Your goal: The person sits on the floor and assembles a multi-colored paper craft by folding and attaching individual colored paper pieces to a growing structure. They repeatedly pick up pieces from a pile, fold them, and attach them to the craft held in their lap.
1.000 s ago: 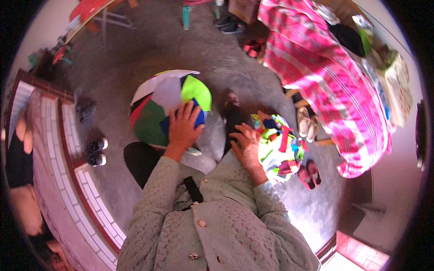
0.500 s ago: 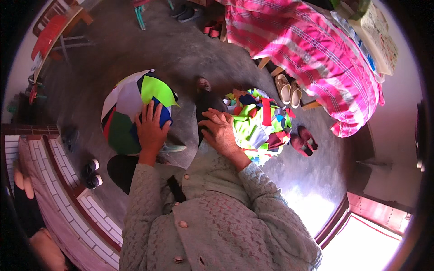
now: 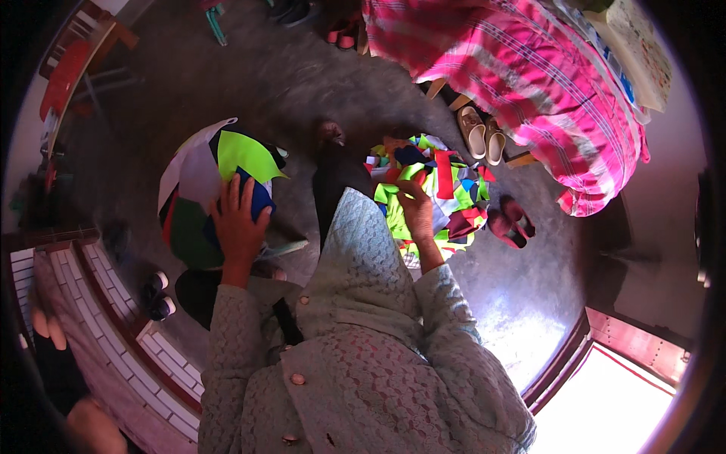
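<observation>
Black-and-white shoes [image 3: 162, 308] lie left of the round multicoloured patchwork cloth [image 3: 190, 174], where the left hand [image 3: 240, 227] rests, fingers spread. The right hand [image 3: 418, 216] bends its fingers at heaped bright fabric scraps [image 3: 457, 198]; whether gripping, I can't say. Rightward: beige shoes [image 3: 472, 135], dark-red slippers [image 3: 506, 229], pink plaid cloth [image 3: 522, 87].

Head view: worn high, facing down

Left fisheye of a head-worn pair. Looks steeply down past the cardigan [image 3: 340, 378], nearest the lens, to left hand [image 3: 240, 216] and right hand [image 3: 417, 216] mid-field, floor [image 3: 227, 98] farther off. Upright, unmirrored. Wide coverage; straight edges bow near the dark, rounded rim.
</observation>
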Tool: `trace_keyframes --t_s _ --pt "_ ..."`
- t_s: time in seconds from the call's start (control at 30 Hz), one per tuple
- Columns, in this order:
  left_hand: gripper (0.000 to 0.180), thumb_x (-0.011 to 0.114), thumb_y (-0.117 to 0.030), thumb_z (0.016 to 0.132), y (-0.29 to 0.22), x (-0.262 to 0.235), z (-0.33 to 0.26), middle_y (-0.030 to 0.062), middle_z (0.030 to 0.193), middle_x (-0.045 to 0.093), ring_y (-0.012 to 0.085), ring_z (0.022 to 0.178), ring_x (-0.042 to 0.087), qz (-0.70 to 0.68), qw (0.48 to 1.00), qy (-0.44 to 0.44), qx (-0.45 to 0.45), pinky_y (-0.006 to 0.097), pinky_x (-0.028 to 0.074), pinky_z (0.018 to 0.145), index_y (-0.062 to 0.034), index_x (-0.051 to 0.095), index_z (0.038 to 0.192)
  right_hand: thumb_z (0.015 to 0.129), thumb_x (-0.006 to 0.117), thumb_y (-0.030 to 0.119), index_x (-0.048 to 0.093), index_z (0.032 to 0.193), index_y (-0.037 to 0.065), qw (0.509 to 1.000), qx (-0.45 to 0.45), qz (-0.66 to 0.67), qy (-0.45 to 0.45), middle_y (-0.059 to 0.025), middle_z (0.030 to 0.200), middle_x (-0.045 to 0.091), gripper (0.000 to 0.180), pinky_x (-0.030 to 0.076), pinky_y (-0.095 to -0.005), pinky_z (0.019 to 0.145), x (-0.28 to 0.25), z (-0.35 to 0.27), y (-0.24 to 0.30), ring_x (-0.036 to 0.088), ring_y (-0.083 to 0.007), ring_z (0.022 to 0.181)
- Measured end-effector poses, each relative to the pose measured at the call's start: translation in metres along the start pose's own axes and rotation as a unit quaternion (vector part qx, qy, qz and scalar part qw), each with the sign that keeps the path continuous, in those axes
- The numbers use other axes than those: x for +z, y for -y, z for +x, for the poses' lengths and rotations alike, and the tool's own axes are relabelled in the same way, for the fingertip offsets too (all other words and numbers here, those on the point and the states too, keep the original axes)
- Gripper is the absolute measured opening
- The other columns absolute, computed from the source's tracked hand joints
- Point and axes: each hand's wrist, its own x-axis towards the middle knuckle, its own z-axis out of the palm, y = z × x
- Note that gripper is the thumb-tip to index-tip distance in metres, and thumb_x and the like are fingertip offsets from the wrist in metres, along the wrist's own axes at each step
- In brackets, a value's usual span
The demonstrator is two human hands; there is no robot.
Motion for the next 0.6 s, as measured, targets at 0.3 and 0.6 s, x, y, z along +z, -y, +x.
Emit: trace_keyframes --t_s 0.3,0.6 --pt "0.059 0.059 -0.036 0.08 0.001 0.003 0.004 0.0101 0.142 0.033 0.0328 0.13 0.03 -0.001 1.0 0.019 0.002 0.054 0.021 0.102 -0.0154 0.041 0.132 0.077 0.057 0.007 0.059 0.107 0.006 0.961 0.069 -0.239 0.116 -0.0116 0.105 0.063 0.03 0.05 -0.0332 0.075 -0.036 -0.001 -0.134 0.065 -0.0235 0.081" --pt "0.061 0.062 -0.034 0.077 0.0 0.002 0.005 0.0099 0.141 0.033 0.0315 0.13 0.03 -0.02 1.0 0.014 -0.004 0.054 0.02 0.103 -0.0158 0.042 0.131 0.071 0.064 0.002 0.039 0.127 0.011 0.899 0.079 -0.367 0.227 -0.0167 0.137 0.032 0.062 0.044 -0.0422 0.09 -0.015 0.013 -0.142 0.047 -0.0365 0.115"
